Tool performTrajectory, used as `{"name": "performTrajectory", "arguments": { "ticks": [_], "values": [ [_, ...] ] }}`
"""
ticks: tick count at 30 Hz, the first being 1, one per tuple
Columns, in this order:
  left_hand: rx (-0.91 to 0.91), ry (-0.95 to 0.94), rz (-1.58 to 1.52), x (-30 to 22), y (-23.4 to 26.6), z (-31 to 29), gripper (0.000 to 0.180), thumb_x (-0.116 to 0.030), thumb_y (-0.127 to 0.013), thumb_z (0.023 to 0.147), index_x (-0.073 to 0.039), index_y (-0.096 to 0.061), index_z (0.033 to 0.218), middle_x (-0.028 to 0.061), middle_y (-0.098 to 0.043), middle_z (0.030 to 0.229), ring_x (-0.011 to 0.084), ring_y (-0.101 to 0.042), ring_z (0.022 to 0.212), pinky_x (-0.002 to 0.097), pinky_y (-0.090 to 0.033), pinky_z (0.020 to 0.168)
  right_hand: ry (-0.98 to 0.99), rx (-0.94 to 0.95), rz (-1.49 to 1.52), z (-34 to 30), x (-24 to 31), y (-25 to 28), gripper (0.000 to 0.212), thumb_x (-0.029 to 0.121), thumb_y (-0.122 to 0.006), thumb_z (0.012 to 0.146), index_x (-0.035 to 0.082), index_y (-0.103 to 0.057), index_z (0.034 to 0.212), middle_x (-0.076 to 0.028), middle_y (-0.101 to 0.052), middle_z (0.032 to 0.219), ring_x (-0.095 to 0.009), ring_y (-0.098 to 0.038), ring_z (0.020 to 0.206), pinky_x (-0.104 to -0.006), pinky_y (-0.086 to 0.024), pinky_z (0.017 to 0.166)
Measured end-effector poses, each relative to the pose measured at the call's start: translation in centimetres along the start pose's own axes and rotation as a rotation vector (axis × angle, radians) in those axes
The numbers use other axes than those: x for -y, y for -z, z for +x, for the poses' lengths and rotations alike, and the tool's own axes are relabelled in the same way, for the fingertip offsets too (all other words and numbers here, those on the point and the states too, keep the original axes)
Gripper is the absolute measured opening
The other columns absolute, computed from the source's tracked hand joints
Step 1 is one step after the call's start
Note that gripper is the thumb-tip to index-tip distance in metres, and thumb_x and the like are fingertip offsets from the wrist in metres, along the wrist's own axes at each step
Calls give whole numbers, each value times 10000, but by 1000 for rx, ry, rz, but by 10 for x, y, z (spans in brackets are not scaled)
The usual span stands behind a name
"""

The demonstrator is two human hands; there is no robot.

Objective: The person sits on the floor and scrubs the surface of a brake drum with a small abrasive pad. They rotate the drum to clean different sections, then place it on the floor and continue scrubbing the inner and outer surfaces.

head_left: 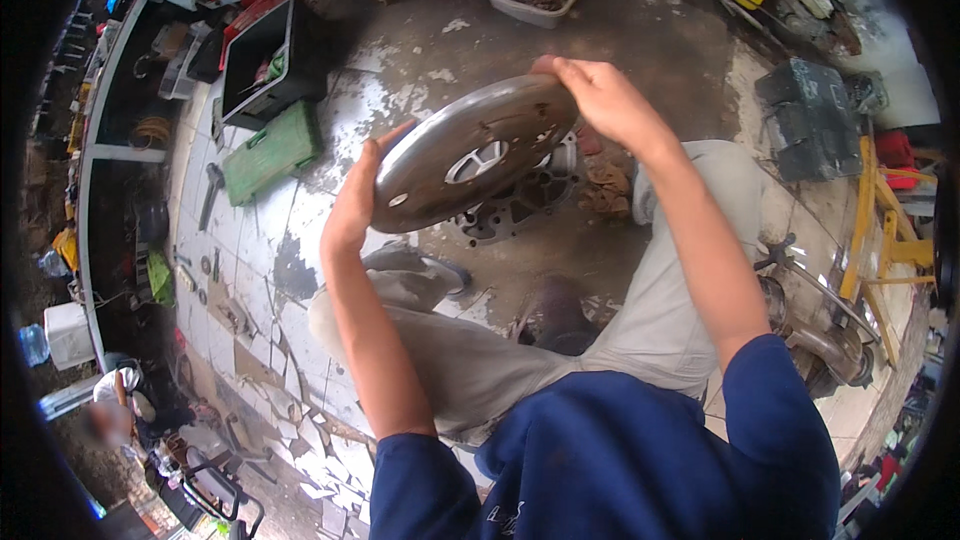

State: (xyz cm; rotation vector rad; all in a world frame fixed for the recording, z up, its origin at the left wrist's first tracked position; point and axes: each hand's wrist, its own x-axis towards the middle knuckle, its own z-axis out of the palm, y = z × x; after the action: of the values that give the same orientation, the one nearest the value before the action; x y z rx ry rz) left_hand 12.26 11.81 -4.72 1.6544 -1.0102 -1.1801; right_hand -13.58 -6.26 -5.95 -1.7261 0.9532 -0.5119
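Between my two hands a large, round, dark metal disc (440,180) is held up at a tilt, with cut-outs near its middle and small holes through it. My left hand (352,202) grips its left rim, thumb along the edge. At the upper right rim my right hand (602,100) is closed on the disc, fingers partly hidden behind it. Below the disc a round metal part with several holes (490,227) lies on the floor, partly covered from view. Beside it is a brown crumpled rag (605,190).
A green case (272,152), a black crate (262,65) and a hammer-like tool (211,195) are on the left. A grey tub (541,12) of dark bits stands ahead. On the right are a dark toolbox (810,120) and a yellow frame (868,220). Broken tiles (335,465) lie lower left, near another person (125,390).
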Motion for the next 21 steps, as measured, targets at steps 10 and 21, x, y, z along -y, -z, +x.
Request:
{"name": "performTrajectory", "arguments": {
  "ticks": [10, 21],
  "values": [
    [-30, 22, 46, -5, -7, -1, 684, -560, -242, 1045, -63, -513, 1428, 143, -518, 1429, 256, -472, 1310, 359, -298, 1133, 237, 13, 26, -11, 7, -2, 429, 358, -420, 1063, 51, -662, 1241, -120, -715, 1154, -232, -662, 1085, -337, -474, 948],
    [-31, 43, -6, 0, -5, 3, 679, -558, -253, 1047, -59, -520, 1423, 137, -521, 1413, 263, -467, 1300, 361, -285, 1134, 38, 14, 26, 1, -15, 8, 430, 360, -413, 1066, 62, -660, 1254, -130, -705, 1180, -211, -657, 1076, -319, -470, 949]
  ]
}}
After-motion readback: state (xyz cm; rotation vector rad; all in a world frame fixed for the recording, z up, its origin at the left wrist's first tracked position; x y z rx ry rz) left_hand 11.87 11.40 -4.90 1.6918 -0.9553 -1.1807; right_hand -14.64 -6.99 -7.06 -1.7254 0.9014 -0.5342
